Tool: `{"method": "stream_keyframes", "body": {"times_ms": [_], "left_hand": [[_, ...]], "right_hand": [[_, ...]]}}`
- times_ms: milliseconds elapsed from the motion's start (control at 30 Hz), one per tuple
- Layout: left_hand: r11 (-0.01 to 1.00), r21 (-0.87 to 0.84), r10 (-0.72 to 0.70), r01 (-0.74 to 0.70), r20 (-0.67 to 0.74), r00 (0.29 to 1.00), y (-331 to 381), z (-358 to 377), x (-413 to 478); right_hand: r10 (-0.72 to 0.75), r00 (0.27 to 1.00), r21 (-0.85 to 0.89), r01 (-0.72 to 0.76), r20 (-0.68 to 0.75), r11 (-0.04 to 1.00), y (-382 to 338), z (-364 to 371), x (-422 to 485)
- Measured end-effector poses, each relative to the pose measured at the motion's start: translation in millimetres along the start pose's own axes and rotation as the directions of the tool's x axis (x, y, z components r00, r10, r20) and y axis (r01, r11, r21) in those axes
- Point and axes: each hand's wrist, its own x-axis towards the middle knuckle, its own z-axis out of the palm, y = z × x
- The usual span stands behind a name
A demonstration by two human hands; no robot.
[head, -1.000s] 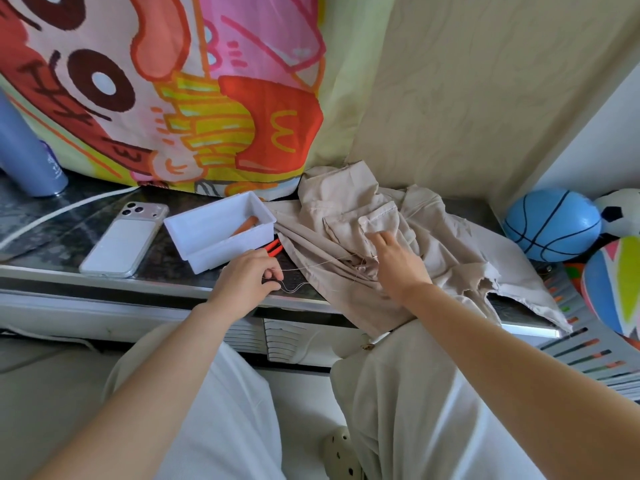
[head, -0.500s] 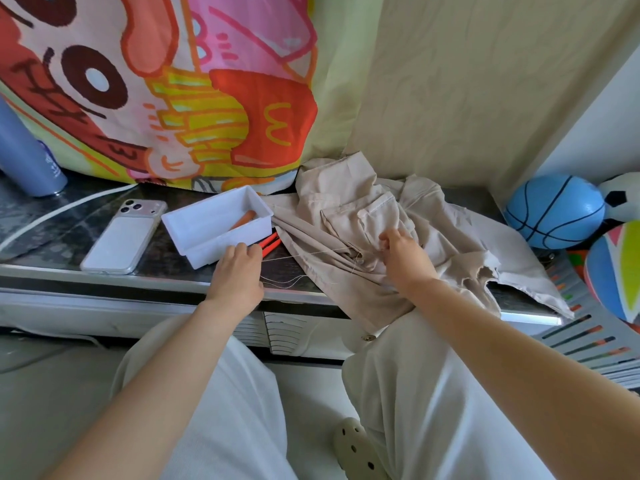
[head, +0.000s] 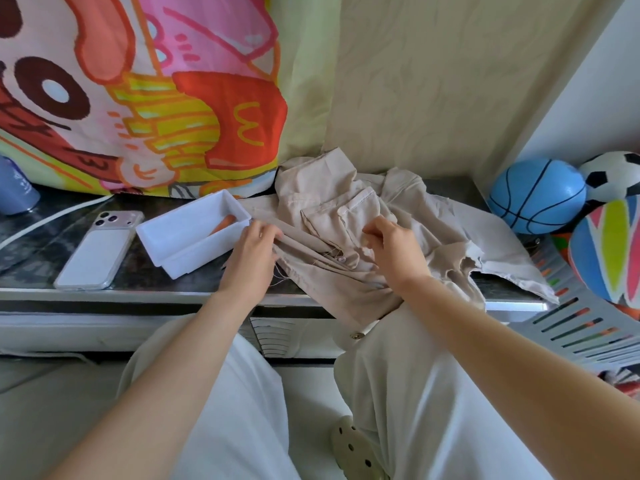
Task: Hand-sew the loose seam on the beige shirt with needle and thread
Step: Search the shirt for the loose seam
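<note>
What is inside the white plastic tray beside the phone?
One orange rod-like item lies in the white tray by its right wall. The rim covers its lower end, so what it is is unclear.

white tray (head: 194, 261) just beside the shirt's (head: 325, 188) left edge, perhaps touching; blue ball (head: 536, 195) crowds the right.

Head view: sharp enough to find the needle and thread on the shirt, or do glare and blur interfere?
Head view: even daylight, no hard shadows; detail soft, only a faint thread shows beside the left hand, needle not discernible; glare on the table edge; wide-angle bowing.
</note>
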Motion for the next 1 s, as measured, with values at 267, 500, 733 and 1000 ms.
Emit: {"method": "stream_keyframes", "body": {"times_ms": [267,500,733,1000], "left_hand": [[0.964,-0.266,-0.008,0.015,0.027,1.0,47.4,9.0,8.6],[0.978,-0.209,0.069,-0.025,0.201,0.977,79.9,19.4,16.1],[0.977,-0.189,0.123,-0.095,0.14,0.982,81.8,21.3,28.4],[0.992,-0.125,-0.022,0.009,-0.098,0.995,54.1,13.6,25.7]], "right_hand": [[-0.035,0.999,0.003,0.035,0.006,0.999,6.1,-4.2,-9.5],[-0.137,0.985,-0.058,0.144,0.11,0.988,5.7,-8.1,-18.1],[-0.088,0.995,0.036,0.086,0.044,0.996,6.9,-7.6,-17.4],[0.258,0.961,0.077,-0.251,-0.102,0.965,16.3,-12.2,-4.9]]}}
